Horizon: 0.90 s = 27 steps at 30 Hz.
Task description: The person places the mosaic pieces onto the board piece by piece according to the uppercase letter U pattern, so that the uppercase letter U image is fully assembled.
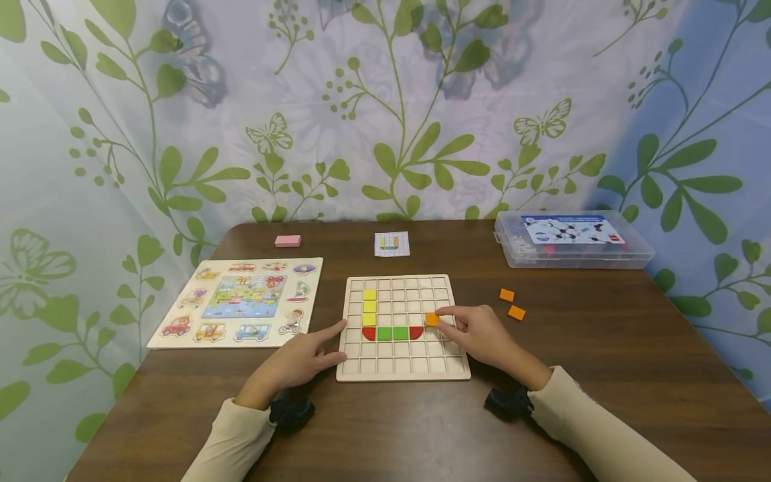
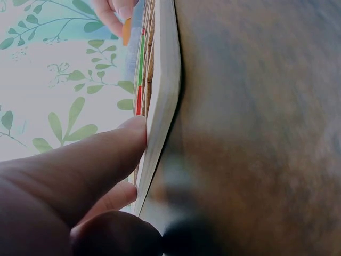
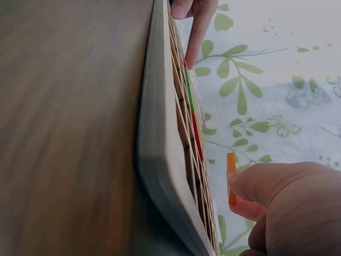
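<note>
A wooden grid board (image 1: 402, 370) lies in the middle of the table. It bears a column of yellow square tiles (image 1: 369, 307), and below them a row with two green tiles (image 1: 393, 333) between a red rounded tile (image 1: 369, 333) and another red rounded tile (image 1: 416, 333). My right hand (image 1: 482, 333) pinches an orange square tile (image 1: 432, 319) between thumb and finger; in the right wrist view the orange tile (image 3: 231, 178) stands on edge above the board. With thumb and index finger, my left hand (image 1: 301, 358) touches the board's left edge.
Two loose orange tiles, one (image 1: 507, 294) behind the other (image 1: 516, 312), lie right of the board. A pattern card (image 1: 391, 244) and a pink block (image 1: 288, 241) lie at the back. A vehicle puzzle board (image 1: 241, 304) is at left, a clear plastic case (image 1: 572, 239) at back right.
</note>
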Motion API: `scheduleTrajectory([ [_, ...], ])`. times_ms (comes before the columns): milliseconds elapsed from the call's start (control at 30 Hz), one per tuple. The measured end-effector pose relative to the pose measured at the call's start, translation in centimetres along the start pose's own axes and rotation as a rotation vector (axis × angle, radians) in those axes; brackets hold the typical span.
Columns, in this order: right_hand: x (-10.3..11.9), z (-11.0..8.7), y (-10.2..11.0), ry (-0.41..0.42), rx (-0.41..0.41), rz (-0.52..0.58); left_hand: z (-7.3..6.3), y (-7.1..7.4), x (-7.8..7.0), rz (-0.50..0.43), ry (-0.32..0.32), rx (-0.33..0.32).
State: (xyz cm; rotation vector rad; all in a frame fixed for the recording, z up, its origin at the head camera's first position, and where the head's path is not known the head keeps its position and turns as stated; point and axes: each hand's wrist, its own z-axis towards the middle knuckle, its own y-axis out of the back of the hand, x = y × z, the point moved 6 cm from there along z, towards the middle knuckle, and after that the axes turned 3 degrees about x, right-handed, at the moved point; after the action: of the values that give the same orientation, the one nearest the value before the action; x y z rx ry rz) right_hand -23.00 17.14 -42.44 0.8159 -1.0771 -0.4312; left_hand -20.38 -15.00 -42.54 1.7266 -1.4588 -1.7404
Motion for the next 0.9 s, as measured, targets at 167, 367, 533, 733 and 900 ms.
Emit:
scheduleTrajectory([
  [167,0.6,0.6,-0.5,0.023,0.014,0.005,0.0,0.0,0.0,-0.006,0.005,0.002],
  [367,1.0,1.2,-0.8,0.044,0.016,-0.016,-0.1,0.1,0.0,-0.008,0.013,0.001],
  [533,1.0,1.7,-1.2,0.044,0.029,-0.043,-0.1,0.1,0.0,-0.009,0.020,0.005],
  [733,0.9,2.0,-1.5,0.036,0.031,-0.047,0.0,0.1,-0.1,0.000,0.014,0.004],
  [900,0.9,2.2,-1.6,0.035,0.037,-0.053,0.0,0.0,0.1,0.000,0.032,0.004],
])
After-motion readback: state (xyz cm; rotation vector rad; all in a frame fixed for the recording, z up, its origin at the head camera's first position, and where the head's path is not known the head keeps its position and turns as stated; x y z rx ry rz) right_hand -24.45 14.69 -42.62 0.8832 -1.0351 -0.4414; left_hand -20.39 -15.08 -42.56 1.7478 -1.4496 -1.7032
